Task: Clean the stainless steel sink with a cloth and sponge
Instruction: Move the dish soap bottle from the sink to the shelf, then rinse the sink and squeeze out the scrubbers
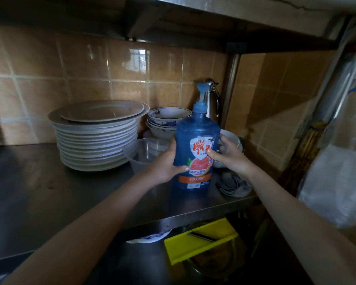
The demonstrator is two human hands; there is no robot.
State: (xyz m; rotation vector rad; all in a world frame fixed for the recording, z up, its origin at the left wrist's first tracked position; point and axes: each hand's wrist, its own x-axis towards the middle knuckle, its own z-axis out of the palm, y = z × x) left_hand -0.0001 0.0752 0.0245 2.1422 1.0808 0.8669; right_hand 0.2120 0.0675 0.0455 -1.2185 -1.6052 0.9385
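The detergent bottle (195, 140) was upright near the front right corner of the steel shelf (49, 192), held at mid-body from both sides. The left grip (164, 161) was wrapped round one flank and the right grip (230, 157) clasped the other. It was judged heavy (apparently well filled), smooth-walled and liable to slip, so the waist was the proper hold, not the pump (201, 89). A crumpled grey cloth (232, 185), soft and light, lay just beside its base. The sink was not in view.

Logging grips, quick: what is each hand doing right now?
Left hand: holds the soap bottle.
Right hand: holds the same bottle.
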